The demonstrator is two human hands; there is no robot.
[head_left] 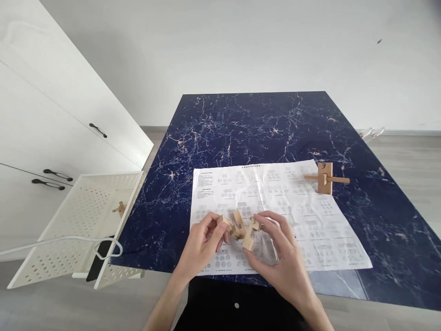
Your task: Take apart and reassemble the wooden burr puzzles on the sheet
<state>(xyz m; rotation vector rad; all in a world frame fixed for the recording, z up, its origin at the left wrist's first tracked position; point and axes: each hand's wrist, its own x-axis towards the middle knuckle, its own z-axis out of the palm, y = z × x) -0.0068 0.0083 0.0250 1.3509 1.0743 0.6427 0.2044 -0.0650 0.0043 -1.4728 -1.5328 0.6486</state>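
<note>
My left hand pinches a notched wooden puzzle piece between thumb and fingers. It meets another light wooden block in the middle; whether the two are interlocked I cannot tell. A second notched wooden puzzle piece, with a dark mark near its top, is gripped between the thumb and fingers of my right hand, tilted upright. Beneath both hands lies a creased white instruction sheet printed with small diagrams and text.
A wooden block with a crossing stick rests on the sheet's upper right edge. The dark blue marbled table reaches toward the wall. At left stand a white perforated cart holding a small wooden piece, a white cable and white cabinets.
</note>
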